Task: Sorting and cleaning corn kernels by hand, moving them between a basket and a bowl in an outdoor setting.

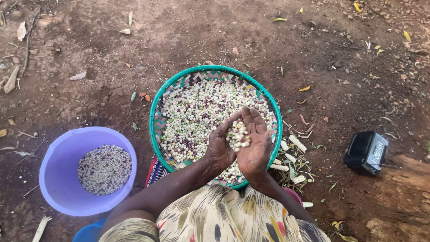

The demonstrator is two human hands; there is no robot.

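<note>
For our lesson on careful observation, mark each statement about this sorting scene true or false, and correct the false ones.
1. The woven tray has a green rim. True.
2. The right hand cups a small pile of kernels. True.
3. The purple basin stands right of the tray. False: it stands left of it.
4. The basin is empty. False: it holds mixed kernels.
5. A small black radio lies on the ground, right of the tray. True.
6. The left hand grips the radio. False: it touches the cupped kernels.

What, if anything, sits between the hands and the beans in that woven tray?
Nothing visible. The left hand and right hand are cupped together right over the woven tray, already holding a small heap of beans, with the rest spread directly beneath.
</note>
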